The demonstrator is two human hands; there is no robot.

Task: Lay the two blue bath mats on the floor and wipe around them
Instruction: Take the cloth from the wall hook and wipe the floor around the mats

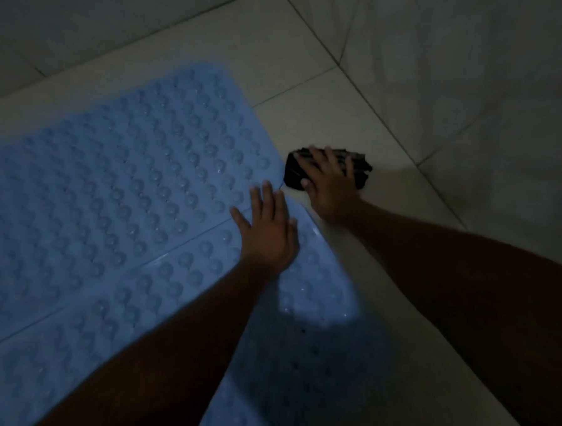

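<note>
Blue mats (109, 189) bear splayed left hand (267, 233); right hand (330, 190), fingers apart, presses black cloth (360, 171).

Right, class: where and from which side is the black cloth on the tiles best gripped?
Its top, from above, palm down with fingers over the far edge: the black cloth lies bunched low on the floor tiles, where the right hand covers it.
</note>
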